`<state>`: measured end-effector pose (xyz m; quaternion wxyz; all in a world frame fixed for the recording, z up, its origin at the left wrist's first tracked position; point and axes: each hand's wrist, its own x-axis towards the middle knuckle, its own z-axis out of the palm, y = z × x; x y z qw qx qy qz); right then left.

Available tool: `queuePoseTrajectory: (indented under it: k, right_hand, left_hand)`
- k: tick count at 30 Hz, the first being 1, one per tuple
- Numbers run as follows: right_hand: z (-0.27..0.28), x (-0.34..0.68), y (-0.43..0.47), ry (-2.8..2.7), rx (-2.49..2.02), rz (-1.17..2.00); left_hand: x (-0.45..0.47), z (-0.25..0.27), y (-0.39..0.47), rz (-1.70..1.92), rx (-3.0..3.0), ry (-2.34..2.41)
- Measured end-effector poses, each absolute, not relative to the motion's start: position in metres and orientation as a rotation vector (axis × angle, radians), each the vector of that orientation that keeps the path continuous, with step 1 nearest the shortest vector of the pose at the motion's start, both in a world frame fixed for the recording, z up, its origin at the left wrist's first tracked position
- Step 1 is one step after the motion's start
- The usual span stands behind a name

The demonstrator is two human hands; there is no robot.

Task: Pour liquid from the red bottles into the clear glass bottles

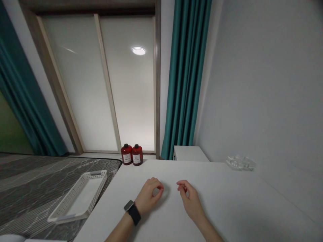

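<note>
On the far left, a teal curtain (pixel 22 94) is hanging down beside a frosted sliding door (pixel 131 94). Below it, a grey patterned cover (pixel 32 181) is lying spread out, and a white plastic basket (pixel 82 196) with little holes in its sides is sitting there, just beside the left edge of the white table (pixel 166 222). At the far left corner of the table, two red bottles with black caps and pale labels are standing side by side: the left bottle (pixel 126 154) and, right next to it, the right bottle (pixel 137 155). Nearer, the left hand (pixel 148 195) is reaching in over the table from the near edge, wearing a watch (pixel 132 211) with a dark band. Its fingers are curling loosely, half open, with the thumb and pointer making a ring, and they are holding nothing. A little to the right, the right hand (pixel 191 201) is facing it, its fingers bending softly with a small gap to the thumb, also holding nothing. Past the far edge, another curtain (pixel 186 77) is hanging, and a low white cabinet (pixel 191 153) is standing near it. At the far right corner, a clear, see-through thing (pixel 241 162), too blurry to name, is resting by the wall (pixel 264 84).
</note>
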<state>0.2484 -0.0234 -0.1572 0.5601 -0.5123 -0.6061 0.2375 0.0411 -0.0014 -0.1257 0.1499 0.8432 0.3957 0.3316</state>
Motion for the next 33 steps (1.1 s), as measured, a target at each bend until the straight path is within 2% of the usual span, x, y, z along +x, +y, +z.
queuePoseTrajectory:
  k: [9,33]
  right_hand:
    - [-0.165,0.251,-0.023,-1.491,-1.239,0.539]
    - [-0.171,0.249,-0.025,-1.566,-1.255,0.570]
  left_hand:
    - [0.043,-0.137,-0.006,0.807,2.559,1.129]
    - [0.044,-0.135,-0.010,0.801,2.543,1.218]
